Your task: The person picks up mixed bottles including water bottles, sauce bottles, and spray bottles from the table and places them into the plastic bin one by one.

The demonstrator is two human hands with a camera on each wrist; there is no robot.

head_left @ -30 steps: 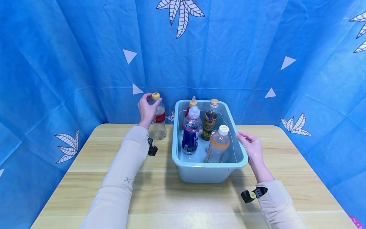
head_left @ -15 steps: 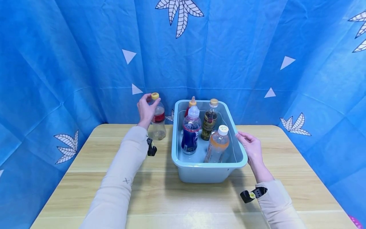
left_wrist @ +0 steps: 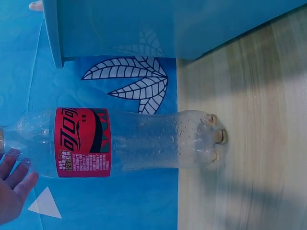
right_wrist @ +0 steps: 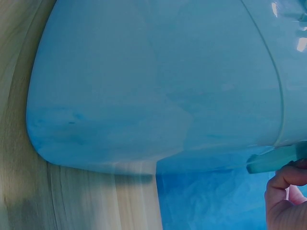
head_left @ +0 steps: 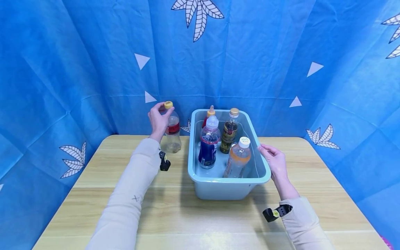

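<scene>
An almost see-through cola bottle (head_left: 173,140) with a red label and yellow cap (head_left: 168,104) stands on the table to the left of a light blue plastic tub (head_left: 215,189). My left hand (head_left: 158,121) pinches its cap between thumb and fingers. In the left wrist view the bottle's lobed base (left_wrist: 208,139) meets the wood. My right hand (head_left: 275,161) grips the tub's right rim, thumb and fingers around the edge. Inside the tub stand a blue-labelled bottle (head_left: 208,149), a dark bottle of amber-green liquid (head_left: 229,133), a white-capped bottle (head_left: 239,158) and a red squeeze bottle (head_left: 210,114), partly hidden.
The wooden table (head_left: 206,222) reaches back to a blue curtain (head_left: 250,62) printed with leaves and triangles. Its bare wood shows in front of the tub and on both sides. A black strap device (head_left: 164,161) sits on the left wrist, another (head_left: 276,212) on the right.
My left hand and the cola bottle's cap have shifted slightly left, while the bottle's base stays nearly in place. The right hand and tub have not visibly moved.
</scene>
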